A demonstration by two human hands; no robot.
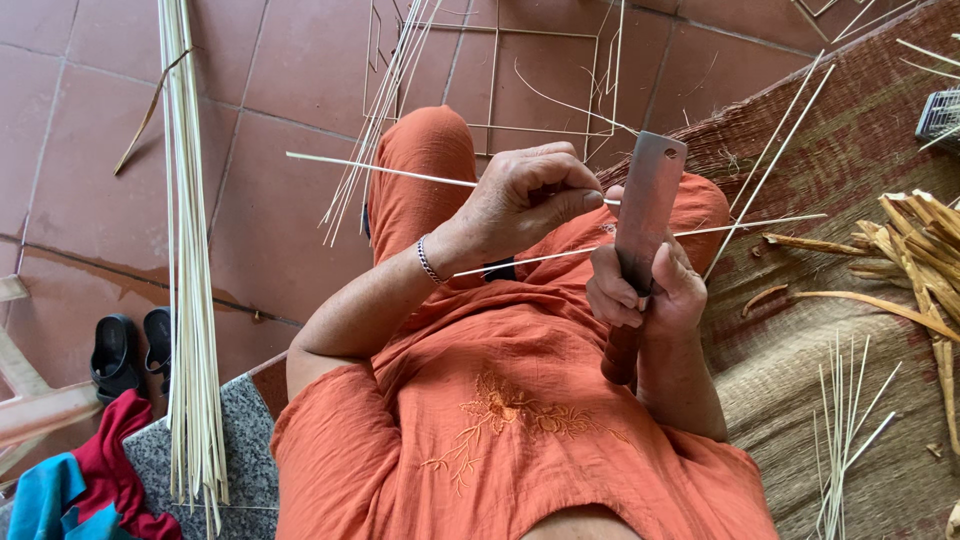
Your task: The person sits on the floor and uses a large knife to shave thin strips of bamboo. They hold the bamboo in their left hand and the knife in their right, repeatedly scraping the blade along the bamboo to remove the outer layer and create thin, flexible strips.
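Note:
My left hand (525, 195), with a bracelet at the wrist, pinches a thin pale bamboo stick (380, 170) that juts out to the left over my orange-clad knee. Just to its right, my right hand (645, 290) grips the wooden handle of a cleaver (650, 195), whose flat dark blade stands upright and meets the stick beside my left fingertips. A second thin stick (750, 225) lies across my lap under both hands.
A long bundle of bamboo strips (185, 250) runs down the left over the tiled floor and a granite step (245, 430). Black sandals (130, 350) and red and blue cloth (90, 480) lie at lower left. A woven mat (850, 140) on the right holds bamboo offcuts (920, 250) and thin sticks (845, 420). A stick frame (540, 70) sits ahead.

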